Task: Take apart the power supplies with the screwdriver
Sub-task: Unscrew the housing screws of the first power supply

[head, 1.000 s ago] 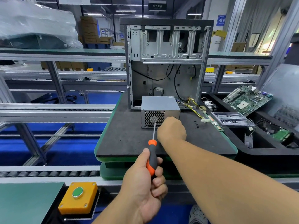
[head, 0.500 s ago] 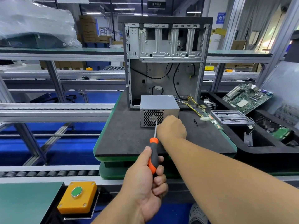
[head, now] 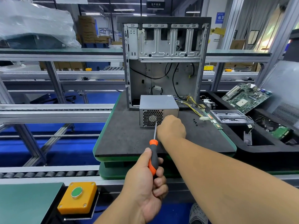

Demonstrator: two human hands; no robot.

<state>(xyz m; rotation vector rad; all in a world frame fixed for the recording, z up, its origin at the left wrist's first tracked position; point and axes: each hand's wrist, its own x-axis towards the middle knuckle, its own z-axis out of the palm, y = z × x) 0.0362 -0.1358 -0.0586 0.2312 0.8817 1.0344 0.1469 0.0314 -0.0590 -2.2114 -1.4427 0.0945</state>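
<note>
Power supply (head: pixel 159 103), a grey metal box, sits on the dark mat of the table (head: pixel 129 139), directly in front of the open computer case (head: pixel 163 62) that stands upright behind it; honeycomb fan grille faces the camera. Yellow and black cable bundle (head: pixel 192 104) trails from the box's right side across the mat to a white connector. Left hand (head: pixel 145 183) grips the orange and black handle of the screwdriver (head: pixel 153 156), fingers curled round it; the shaft points up and away, tip at the lower part of the grille face, exact contact point too small to make out. Right hand (head: pixel 171 127) reaches in against the lower right of the grille face, back of hand to the camera, fingers hidden, so grip cannot be told. A few small black screws (head: pixel 195 122) lie loose on the mat right of the box. Circuit board (head: pixel 246 97) leans in the black tray at far right. Yellow button box (head: pixel 78 197) with a green button at lower left.
</note>
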